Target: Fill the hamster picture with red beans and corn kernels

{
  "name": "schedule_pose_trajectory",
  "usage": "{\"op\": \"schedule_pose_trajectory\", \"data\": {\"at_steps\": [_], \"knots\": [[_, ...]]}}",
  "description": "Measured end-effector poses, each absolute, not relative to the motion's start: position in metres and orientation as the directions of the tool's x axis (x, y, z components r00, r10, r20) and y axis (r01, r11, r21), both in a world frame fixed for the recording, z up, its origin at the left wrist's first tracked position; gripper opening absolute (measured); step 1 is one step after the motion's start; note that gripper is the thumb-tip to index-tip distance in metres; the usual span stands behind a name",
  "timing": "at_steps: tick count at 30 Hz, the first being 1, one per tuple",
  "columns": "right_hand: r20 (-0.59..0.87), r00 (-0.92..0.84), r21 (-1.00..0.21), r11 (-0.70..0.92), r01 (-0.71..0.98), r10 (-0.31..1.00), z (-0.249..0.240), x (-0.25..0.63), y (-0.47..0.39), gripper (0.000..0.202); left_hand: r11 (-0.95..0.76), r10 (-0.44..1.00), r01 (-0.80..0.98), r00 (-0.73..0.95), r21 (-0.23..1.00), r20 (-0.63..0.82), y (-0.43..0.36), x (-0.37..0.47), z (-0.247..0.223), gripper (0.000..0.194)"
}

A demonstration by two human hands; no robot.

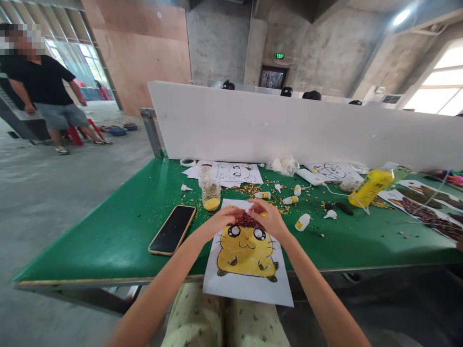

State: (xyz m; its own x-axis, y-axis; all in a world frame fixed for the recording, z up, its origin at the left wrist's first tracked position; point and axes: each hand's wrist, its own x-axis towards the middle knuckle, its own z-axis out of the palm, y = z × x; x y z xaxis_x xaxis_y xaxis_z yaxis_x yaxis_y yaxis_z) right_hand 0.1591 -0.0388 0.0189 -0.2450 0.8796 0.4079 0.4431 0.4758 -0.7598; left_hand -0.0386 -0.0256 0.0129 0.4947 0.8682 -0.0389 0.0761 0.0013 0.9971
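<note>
Yellow animal picture [246,250], whiskered, reddish-topped

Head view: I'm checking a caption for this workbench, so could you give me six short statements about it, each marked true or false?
1. The left hand and right hand are over the upper part of the animal picture. True.
2. The animal's body is mostly blue. False: it is mostly yellow.
3. A phone lies on the green table, left of the animal picture. True.
4. The phone's screen is brightly lit. False: it is dark.
5. The animal picture lies wholly within the tabletop. False: its near end hangs past the table's edge.
6. A white board stands along the table's far side. True.
</note>
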Motion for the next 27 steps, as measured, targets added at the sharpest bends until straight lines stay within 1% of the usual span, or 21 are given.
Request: {"op": "schedule_pose_trajectory", "data": {"at_steps": [2,4,9,12,14,18,23,27], "knots": [[0.422,-0.278,-0.758,0.504,0.414,0.863,0.012,0.155,-0.005,0.034,0.058,0.846,0.021,0.53,0.998,-0.06,-0.008,-0.025,0.01,0.04],[0.434,-0.301,-0.751,0.526,0.4,0.849,0.002,0.151,0.012,0.033,0.097,0.839,-0.022,0.539,0.995,-0.07,0.0,-0.019,0.004,0.045],[0.432,-0.323,-0.728,0.537,0.426,0.842,-0.015,0.148,0.009,0.015,0.145,0.835,-0.093,0.546,0.985,-0.072,-0.001,-0.023,-0.007,0.049],[0.435,-0.284,-0.714,0.52,0.469,0.854,-0.016,0.148,0.004,0.017,0.155,0.823,-0.127,0.566,0.98,-0.057,0.001,-0.025,-0.007,0.05],[0.436,-0.263,-0.705,0.508,0.494,0.861,-0.015,0.148,0.003,0.019,0.154,0.817,-0.141,0.575,0.978,-0.046,0.003,-0.026,-0.007,0.049],[0.431,-0.253,-0.693,0.497,0.521,0.866,-0.015,0.148,0.004,0.015,0.144,0.814,-0.134,0.579,0.98,-0.041,0.007,-0.028,-0.011,0.042],[0.438,-0.201,-0.687,0.471,0.554,0.876,-0.017,0.147,0.005,0.016,0.105,0.804,-0.103,0.594,0.989,-0.023,0.007,-0.027,-0.012,0.047],[0.433,-0.187,-0.68,0.456,0.574,0.882,-0.016,0.146,0.007,0.016,0.036,0.805,-0.07,0.594,0.997,0.012,0.005,-0.025,-0.006,0.047]]}}
